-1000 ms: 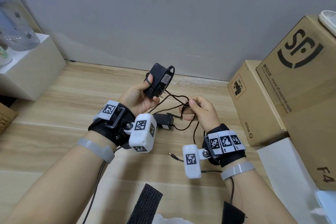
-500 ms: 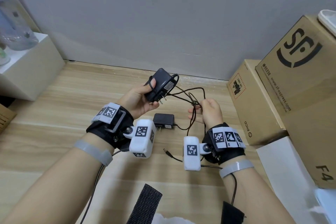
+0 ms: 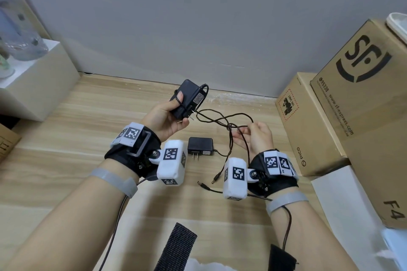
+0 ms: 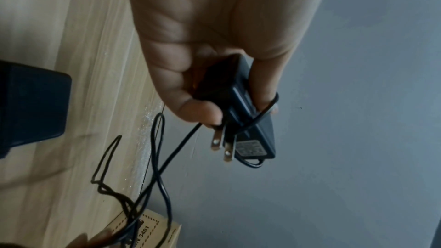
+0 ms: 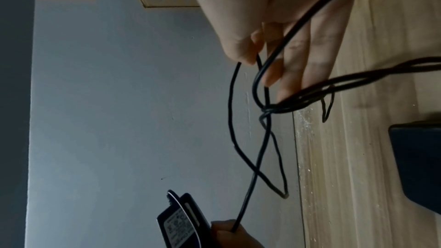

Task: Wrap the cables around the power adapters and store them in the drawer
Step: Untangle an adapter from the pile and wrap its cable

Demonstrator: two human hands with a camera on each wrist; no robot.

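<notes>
2 cardboard boxes stand at the right: a tall one (image 3: 372, 116) printed "SF", a smaller one (image 3: 308, 125) just beside it. A white block (image 3: 37, 86) sits left, bearing what may be clear plastic (image 3: 17, 35).

Second adapter (image 4: 31, 108) cut off by left wrist view's edge.

Black adapter (image 3: 188, 99), black cable (image 3: 222, 116), pale wood-grain floor (image 3: 77, 138), brown boxes (image 3: 308, 125).

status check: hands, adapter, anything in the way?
Left hand grips the raised power adapter, one cable turn on. Right hand pinches its tangled cable. Second adapter on the floor, unwrapped. No drawer visible.
</notes>
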